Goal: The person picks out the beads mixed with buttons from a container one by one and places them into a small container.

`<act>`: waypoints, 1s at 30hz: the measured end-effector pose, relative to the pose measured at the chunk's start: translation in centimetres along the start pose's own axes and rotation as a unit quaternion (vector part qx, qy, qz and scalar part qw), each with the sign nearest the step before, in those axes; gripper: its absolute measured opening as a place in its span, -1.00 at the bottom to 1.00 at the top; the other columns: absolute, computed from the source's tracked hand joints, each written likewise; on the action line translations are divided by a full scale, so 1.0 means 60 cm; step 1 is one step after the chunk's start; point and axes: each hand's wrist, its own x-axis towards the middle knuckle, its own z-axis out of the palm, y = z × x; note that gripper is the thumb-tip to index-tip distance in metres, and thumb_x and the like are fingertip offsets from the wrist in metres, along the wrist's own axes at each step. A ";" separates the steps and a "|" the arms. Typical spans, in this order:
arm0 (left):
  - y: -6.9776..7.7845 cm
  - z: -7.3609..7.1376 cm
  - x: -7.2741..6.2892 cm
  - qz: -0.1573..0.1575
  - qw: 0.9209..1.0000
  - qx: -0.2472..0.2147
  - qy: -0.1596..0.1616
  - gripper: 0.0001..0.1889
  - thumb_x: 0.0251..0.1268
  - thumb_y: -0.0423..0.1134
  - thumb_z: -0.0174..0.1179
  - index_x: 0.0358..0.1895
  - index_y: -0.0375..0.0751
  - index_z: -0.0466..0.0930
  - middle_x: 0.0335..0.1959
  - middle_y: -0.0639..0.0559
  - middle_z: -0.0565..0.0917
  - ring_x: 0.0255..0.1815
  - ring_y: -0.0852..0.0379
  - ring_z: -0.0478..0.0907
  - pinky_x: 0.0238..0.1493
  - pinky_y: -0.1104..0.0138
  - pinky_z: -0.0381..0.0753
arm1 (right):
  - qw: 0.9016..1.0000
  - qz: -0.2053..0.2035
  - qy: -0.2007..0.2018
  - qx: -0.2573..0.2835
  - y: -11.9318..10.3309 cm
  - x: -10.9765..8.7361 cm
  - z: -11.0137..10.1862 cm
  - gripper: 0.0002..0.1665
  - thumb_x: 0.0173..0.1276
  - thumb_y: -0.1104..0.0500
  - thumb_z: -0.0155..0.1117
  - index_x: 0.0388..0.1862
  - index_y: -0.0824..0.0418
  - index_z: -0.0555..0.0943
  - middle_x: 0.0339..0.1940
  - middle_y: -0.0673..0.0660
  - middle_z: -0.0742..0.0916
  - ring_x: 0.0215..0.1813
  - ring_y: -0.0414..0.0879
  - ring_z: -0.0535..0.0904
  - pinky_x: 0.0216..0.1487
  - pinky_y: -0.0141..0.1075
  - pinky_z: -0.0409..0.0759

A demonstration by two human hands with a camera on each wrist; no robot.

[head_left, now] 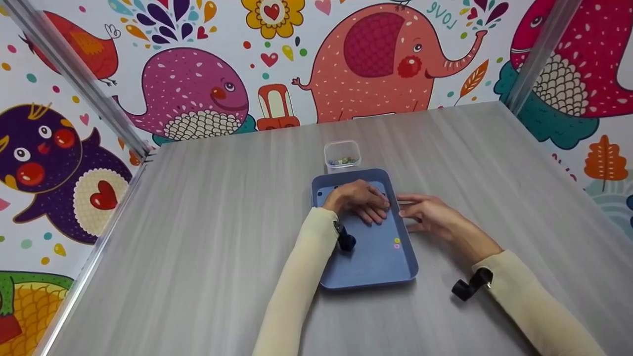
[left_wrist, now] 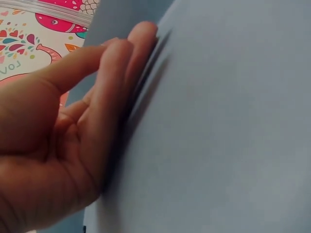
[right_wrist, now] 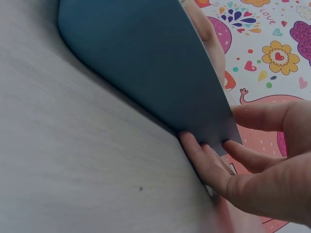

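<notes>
A blue rectangular tray (head_left: 366, 269) lies lengthwise on the table. Inside it is my left hand (head_left: 363, 200), its little-finger side down on the tray floor and its fingers extended toward the right wall. The left wrist view shows the thumb against the index finger, with nothing visible between them. With its fingertips, my right hand (head_left: 430, 215) touches the outside of the tray's right wall. A yellow bead (head_left: 396, 241) and a pink bead (head_left: 396, 246) lie near that wall. Small dark beads, one dark bead (head_left: 320, 194) among them, are at the far left; the left hand hides part of the floor.
Just beyond the tray stands a clear plastic container (head_left: 342, 148) with several small coloured beads at its bottom. The grey wood-grain table (head_left: 212, 222) ends at a printed back wall (head_left: 284, 54) and metal posts (head_left: 79, 79).
</notes>
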 end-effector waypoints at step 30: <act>0.019 -0.014 -0.061 0.058 0.989 -0.089 0.102 -0.71 0.47 -0.15 0.19 0.08 -0.24 0.68 -0.20 -0.17 0.81 -0.32 0.06 0.80 -0.33 0.27 0.81 | 1.000 0.000 0.006 -0.013 -0.001 -0.001 0.000 -0.22 0.41 0.27 0.16 0.57 0.29 0.17 0.57 0.29 0.33 0.25 -0.13 0.55 0.24 -0.12 0.67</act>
